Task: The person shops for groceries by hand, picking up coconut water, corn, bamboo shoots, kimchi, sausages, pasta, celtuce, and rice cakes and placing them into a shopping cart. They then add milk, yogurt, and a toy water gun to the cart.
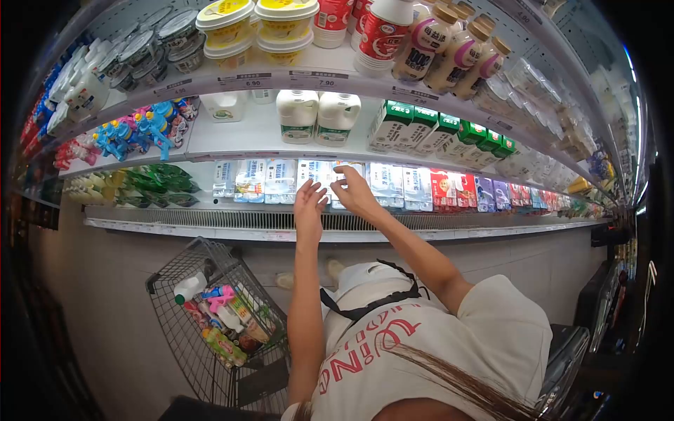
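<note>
Both of my arms reach forward to the lowest shelf of a chilled display. My left hand [309, 201] is raised with its fingers apart and holds nothing. Beside it on the right, my right hand [352, 189] is curved, with the index finger and thumb apart and no item visible between them. Behind the hands stand white and blue packs [280, 179] in a row. The two hands are close together but do not appear to touch.
A wire shopping cart [163, 295] with a white bottle [189, 287] and mixed goods stands at lower left. Above are milk jugs [338, 118], green-topped cartons [390, 125] and yellow-lidded tubs [284, 29]. The shelf's front edge [309, 236] runs across.
</note>
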Tool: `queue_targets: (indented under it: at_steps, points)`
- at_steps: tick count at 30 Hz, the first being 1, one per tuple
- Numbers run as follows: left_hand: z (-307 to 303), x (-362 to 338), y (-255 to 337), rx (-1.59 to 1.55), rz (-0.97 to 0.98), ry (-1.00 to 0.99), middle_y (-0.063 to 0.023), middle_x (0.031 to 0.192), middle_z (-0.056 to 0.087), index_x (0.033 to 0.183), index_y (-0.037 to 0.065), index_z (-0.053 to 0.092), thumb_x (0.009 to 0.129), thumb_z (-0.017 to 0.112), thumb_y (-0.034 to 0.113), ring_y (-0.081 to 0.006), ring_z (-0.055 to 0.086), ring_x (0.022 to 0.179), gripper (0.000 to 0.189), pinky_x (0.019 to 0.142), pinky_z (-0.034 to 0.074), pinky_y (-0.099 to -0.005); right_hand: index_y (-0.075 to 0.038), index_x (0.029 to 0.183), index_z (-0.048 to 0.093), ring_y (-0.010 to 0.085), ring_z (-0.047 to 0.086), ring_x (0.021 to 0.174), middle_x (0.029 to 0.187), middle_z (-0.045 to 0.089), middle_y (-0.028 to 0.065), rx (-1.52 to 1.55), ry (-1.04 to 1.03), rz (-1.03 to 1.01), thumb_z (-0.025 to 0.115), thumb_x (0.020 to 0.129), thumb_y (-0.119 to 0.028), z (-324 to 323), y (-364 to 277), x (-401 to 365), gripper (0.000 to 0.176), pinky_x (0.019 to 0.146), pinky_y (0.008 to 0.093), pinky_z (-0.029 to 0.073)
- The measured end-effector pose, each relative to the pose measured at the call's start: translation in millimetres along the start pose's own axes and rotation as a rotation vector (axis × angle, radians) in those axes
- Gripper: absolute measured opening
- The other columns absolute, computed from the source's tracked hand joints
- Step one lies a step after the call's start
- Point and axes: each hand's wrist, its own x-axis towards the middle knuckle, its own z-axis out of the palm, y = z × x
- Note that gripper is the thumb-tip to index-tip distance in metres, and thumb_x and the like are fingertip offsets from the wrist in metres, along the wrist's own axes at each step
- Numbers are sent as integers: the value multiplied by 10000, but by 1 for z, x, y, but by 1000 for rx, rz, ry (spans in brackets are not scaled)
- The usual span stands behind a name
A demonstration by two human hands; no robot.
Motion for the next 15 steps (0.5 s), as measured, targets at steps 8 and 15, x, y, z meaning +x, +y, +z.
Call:
queue_targets:
  at_steps: [8,15]
  points:
    - [113,84,-26,-133,-4,-96,-174,1531,116,1493,44,31,895,467,-21,-330,355,1327,743,1077,339,-426,13,1297,428,256,617,937,1203,515,183,-40,263,-198,616,840,-96,-96,5,80,506,729,325,536]
    - [109,96,-16,-145,-21,-53,-80,1572,37,1509,119,-43,940,389,7,-328,283,1371,723,1100,307,-447,31,1211,510,319,639,832,1152,555,254,155,83,-27,649,764,-160,-74,15,152,506,729,380,515]
